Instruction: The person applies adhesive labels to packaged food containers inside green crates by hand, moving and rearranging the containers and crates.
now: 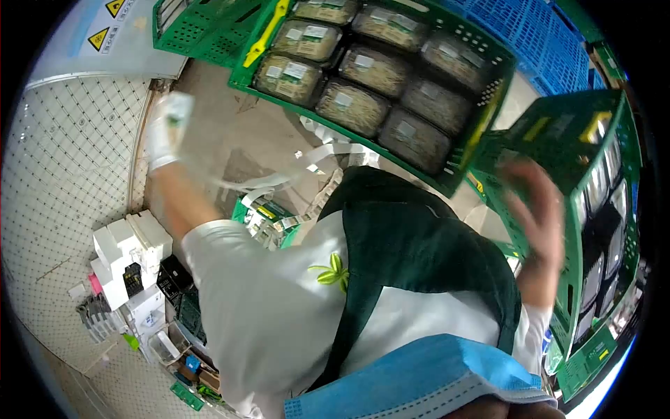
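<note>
Label at left hand, packs off to its right, right hand loose by the far end

White label (179, 115) with green print: at the left hand (164, 136), out at far left of view. Hand and label blurred, something white covers the hand, maybe a glove. Fingers not readable, so can't tell how far closed the grip is or how firmly it has the label. Label's longer side looks roughly in line with the forearm, pointing away from the body.

Food packs (352, 106): in rows inside a green crate (497, 77), forward of the chest. From the left hand they lie right and slightly farther out, with a clear gap between. Crate's long axis runs left to right, its right end slanting back toward the body. Left hand nearer the left-end packs, right hand (534, 216) nearer the right-end ones.

Right hand: bare, fingers spread, blurred, nothing seen in it. Sits just beyond the crate's right corner, overlapping a second crate (574, 279) in view; touching or not, can't tell.

Pale paper strip (279, 180) loops between left forearm and apron (419, 244); whether it joins the label isn't clear. Small low crate (269, 216) below it. Blue crate (530, 38) beyond, upper right.
</note>
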Demonstrator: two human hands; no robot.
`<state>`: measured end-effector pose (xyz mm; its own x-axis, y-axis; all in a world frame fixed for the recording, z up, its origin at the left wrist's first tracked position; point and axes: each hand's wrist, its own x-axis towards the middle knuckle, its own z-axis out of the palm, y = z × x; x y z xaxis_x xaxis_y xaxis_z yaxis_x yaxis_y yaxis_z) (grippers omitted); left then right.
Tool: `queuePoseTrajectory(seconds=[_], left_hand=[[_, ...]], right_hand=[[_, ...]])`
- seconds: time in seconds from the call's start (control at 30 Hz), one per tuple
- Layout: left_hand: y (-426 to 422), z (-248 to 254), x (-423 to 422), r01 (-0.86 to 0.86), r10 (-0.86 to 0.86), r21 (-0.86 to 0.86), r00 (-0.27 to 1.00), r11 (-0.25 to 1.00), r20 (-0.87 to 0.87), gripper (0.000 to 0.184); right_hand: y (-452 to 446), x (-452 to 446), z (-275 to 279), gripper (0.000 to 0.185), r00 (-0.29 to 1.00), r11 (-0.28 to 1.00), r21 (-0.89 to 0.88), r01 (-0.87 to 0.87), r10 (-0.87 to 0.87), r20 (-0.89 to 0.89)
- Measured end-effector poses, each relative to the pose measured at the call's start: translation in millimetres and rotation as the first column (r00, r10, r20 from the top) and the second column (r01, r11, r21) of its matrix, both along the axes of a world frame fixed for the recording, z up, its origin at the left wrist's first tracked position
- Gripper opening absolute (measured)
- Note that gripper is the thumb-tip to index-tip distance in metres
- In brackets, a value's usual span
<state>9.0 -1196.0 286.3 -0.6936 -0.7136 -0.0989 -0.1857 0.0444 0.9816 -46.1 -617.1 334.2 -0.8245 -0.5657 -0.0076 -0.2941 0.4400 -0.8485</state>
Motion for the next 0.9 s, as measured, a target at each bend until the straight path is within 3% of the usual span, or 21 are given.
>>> queuePoseTrajectory(seconds=[0.07, 0.1, 0.13, 0.17, 0.2, 0.23, 0.3, 0.33, 0.37, 0.43, 0.47, 0.5, 0.57, 0.63, 0.73, 0.77, 0.8, 0.87, 0.9], left_hand=[[0.1, -35.2, -29.1, 0.054, -0.009, -0.173, 0.968, 0.983, 0.252, 0.047], [15.5, -32.9, -36.4, 0.099, -0.017, -0.204, 0.928, 0.974, 0.371, 0.05], [4.1, -48.8, -35.4, 0.112, -0.07, -0.116, 0.947, 0.987, 0.312, 0.048], [-9.4, -68.7, -31.0, 0.128, -0.117, -0.028, 0.962, 0.991, 0.246, 0.046], [-17.0, -75.6, -20.7, 0.167, -0.148, -0.043, 0.947, 0.985, 0.285, 0.038], [-19.0, -73.4, -6.1, 0.207, -0.179, -0.055, 0.929, 0.977, 0.323, 0.03], [-19.3, -60.1, 17.1, 0.449, -0.386, -0.116, 0.852, 0.886, 0.353, 0.016], [-18.9, -57.5, 24.5, 0.406, -0.397, 0.047, 0.854, 0.913, 0.337, 0.013], [-17.9, -56.0, 31.6, 0.357, -0.41, 0.213, 0.853, 0.91, 0.321, 0.011], [-22.4, -74.8, 48.9, 0.218, -0.283, 0.257, 0.926, 0.941, 0.25, 0.008], [-29.3, -85.6, 54.1, 0.282, -0.329, 0.189, 0.893, 0.941, 0.308, 0.008], [-29.7, -80.6, 50.2, 0.325, -0.374, 0.204, 0.88, 0.923, 0.292, 0.008], [-21.9, -65.5, 35.9, 0.359, -0.314, -0.087, 0.893, 0.929, 0.323, 0.01], [-13.0, -49.3, 23.8, 0.225, -0.342, 0.385, 0.9, 0.895, 0.271, 0.016], [-16.9, -69.7, 15.9, 0.456, -0.483, 0.161, 0.836, 0.875, 0.262, 0.017], [-31.0, -90.8, 13.7, 0.448, -0.474, 0.177, 0.867, 0.876, 0.154, 0.021], [-35.3, -102.8, 4.4, 0.423, -0.44, 0.197, 0.897, 0.884, 0.051, 0.026], [-26.0, -92.1, -21.4, 0.517, -0.531, 0.277, 0.847, 0.81, -0.027, 0.027], [-21.3, -86.0, -31.5, 0.562, -0.57, 0.346, 0.817, 0.751, -0.09, 0.028]], right_hand=[[-102.7, -53.0, -94.4, 0.029, 0.952, 0.993, -0.12, 0.018, 0.019, 0.305], [-152.5, -79.6, -138.2, 0.031, 0.955, 0.998, -0.027, 0.05, -0.04, 0.293], [-203.6, -98.2, -170.3, 0.036, 0.953, 0.99, -0.029, 0.136, -0.123, 0.278], [-249.3, -125.6, -226.8, 0.046, 0.969, 0.987, 0.098, 0.127, -0.144, 0.202], [-294.9, -140.7, -252.8, 0.051, 0.947, 0.955, 0.224, 0.197, -0.244, 0.209], [-336.3, -146.1, -262.2, 0.055, 0.918, 0.901, 0.349, 0.259, -0.342, 0.202], [-395.0, -147.5, -267.4, 0.058, 0.812, 0.86, 0.349, 0.373, -0.484, 0.325], [-409.3, -143.3, -278.6, 0.055, 0.757, 0.792, 0.324, 0.517, -0.6, 0.259], [-414.4, -142.8, -280.7, 0.055, 0.744, 0.779, 0.331, 0.532, -0.617, 0.256], [-411.9, -143.6, -281.8, 0.054, 0.663, 0.752, 0.37, 0.545, -0.657, 0.36], [-412.1, -143.1, -288.3, 0.049, 0.665, 0.731, 0.347, 0.587, -0.681, 0.308], [-411.7, -142.6, -276.7, 0.042, 0.684, 0.719, 0.263, 0.643, -0.694, 0.225], [-391.7, -144.4, -237.7, 0.036, 0.78, 0.788, 0.155, 0.596, -0.614, 0.12], [-344.8, -146.7, -175.3, 0.033, 0.811, 0.815, 0.062, 0.576, -0.58, 0.081], [-237.1, -129.4, -51.0, 0.022, 0.738, 0.754, 0.032, 0.656, -0.631, -0.238], [-196.3, -113.9, -8.6, 0.02, 0.686, 0.719, -0.001, 0.695, -0.664, -0.299], [-154.5, -96.0, 31.5, 0.017, 0.596, 0.67, 0.122, 0.732, -0.544, -0.591], [-51.0, -63.4, 97.3, 0.043, 0.484, 0.475, 0.287, 0.832, -0.369, -0.793], [-9.6, -50.8, 133.0, 0.022, 0.259, 0.356, 0.283, 0.891, 0.114, -0.959]])
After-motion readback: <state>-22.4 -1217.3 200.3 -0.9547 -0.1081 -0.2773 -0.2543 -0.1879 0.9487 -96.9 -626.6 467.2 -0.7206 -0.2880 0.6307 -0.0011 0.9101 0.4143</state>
